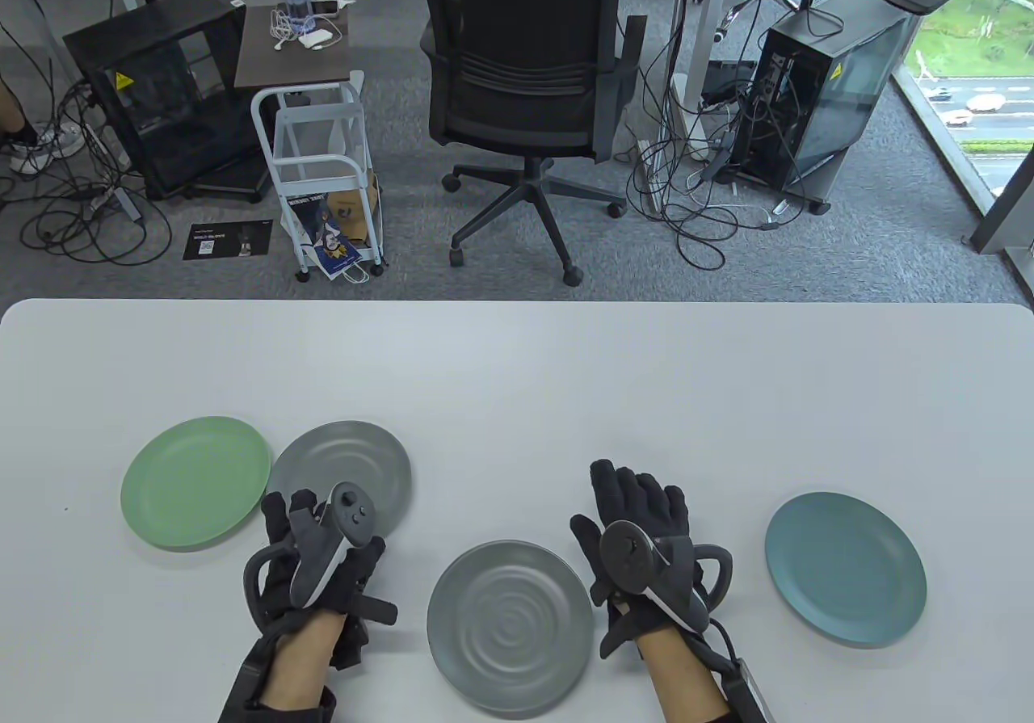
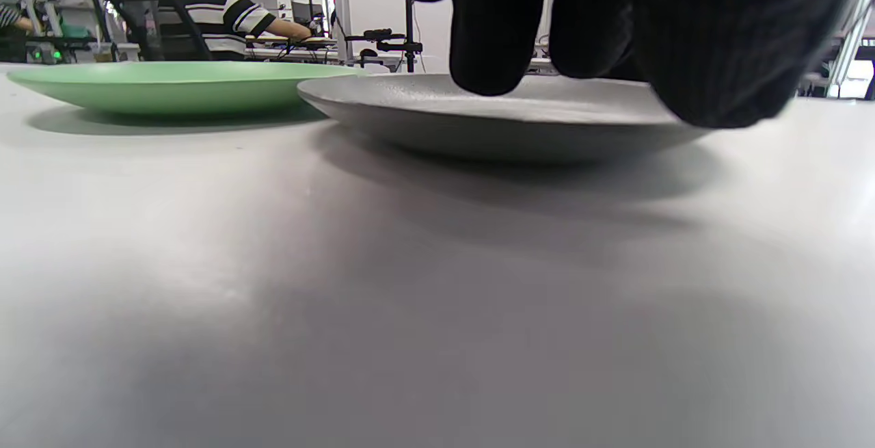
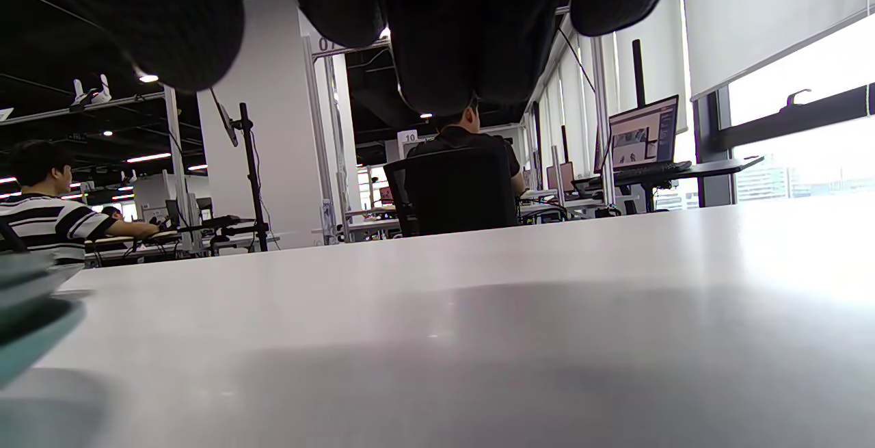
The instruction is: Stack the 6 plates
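Landmark: the near grey plate (image 1: 510, 628), lying flat on the white desk (image 1: 517, 367) close to the near edge, between the two hands.

1. Near grey plate. Round, eating face up, ringed centre showing. No long axis; rim level. It sits centrally, and I judge it the likely base for the stack, within reach of both hands. It may already be more than one plate thick; the table view cannot settle that.

2. Right hand (image 1: 642, 549). Just right of the landmark, palm down, fingers stretched forward and loosely spread, gripping nothing. Whether it touches the landmark's rim I cannot tell.

3. Left hand (image 1: 319, 561). Left of the landmark, apart from it. Fingers (image 2: 495, 37) curl down over the near rim of the far grey plate (image 1: 343, 468). In the left wrist view the fingertips hang at the rim; a firm hold is not shown, so I cannot tell whether it grips. Probably positioned to lift that plate.

4. Teal plate (image 1: 844, 568). Well right of the landmark, beyond the right hand. Flat, face up, alone.

5. Far grey plate. Behind and left of the landmark, flat, face up.

6. Green plate (image 1: 195, 482). Farthest left of the landmark, flat, face up. Its rim is touching or just overlapping the far grey plate's; which, I cannot tell.

Count: four separate plate positions visible, so the stacking is unfinished.
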`<state>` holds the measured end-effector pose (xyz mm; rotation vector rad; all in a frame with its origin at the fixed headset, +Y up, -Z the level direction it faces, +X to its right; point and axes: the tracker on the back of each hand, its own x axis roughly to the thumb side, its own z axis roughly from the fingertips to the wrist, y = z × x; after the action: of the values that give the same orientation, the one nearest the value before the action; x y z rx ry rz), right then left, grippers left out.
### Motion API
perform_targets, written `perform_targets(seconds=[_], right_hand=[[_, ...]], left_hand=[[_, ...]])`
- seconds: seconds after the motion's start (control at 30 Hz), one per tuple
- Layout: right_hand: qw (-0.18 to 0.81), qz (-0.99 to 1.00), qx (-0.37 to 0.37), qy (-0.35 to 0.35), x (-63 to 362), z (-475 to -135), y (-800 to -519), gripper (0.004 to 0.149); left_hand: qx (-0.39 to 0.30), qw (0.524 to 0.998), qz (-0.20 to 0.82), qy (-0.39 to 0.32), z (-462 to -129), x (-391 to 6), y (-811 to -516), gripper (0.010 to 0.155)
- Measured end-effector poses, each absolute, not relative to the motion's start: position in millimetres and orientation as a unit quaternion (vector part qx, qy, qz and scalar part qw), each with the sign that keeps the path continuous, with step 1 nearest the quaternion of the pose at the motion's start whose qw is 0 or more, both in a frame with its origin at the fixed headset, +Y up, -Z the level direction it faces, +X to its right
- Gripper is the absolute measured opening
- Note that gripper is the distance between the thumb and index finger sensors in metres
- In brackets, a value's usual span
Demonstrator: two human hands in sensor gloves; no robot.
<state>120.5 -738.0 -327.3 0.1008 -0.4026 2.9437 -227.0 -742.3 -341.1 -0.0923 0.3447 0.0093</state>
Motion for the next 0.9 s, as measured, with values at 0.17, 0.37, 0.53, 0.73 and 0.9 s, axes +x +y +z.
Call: perform_targets(seconds=[0.17, 0.37, 0.53, 0.73, 0.9], right_hand=[[0.088, 0.986, 0.036, -0.134, 120, -327, -738, 0.07], [0.091, 0.987, 0.037, -0.126, 120, -328, -739, 0.07], [0.097, 0.987, 0.037, -0.124, 121, -329, -739, 0.069], [0.095, 0.987, 0.039, -0.123, 120, -329, -739, 0.069], [0.097, 0.987, 0.04, -0.125, 120, -329, -740, 0.068]], left_hand=[[-0.047, 0.982, -0.031, 0.178, -345, -222, -747, 0.057], [-0.05, 0.982, -0.062, 0.169, -350, -214, -754, 0.052], [-0.027, 0.983, -0.095, 0.155, -351, -205, -754, 0.047], [0.08, 0.979, -0.123, 0.143, -342, -193, -745, 0.042], [0.176, 0.97, -0.121, 0.12, -330, -186, -736, 0.039]])
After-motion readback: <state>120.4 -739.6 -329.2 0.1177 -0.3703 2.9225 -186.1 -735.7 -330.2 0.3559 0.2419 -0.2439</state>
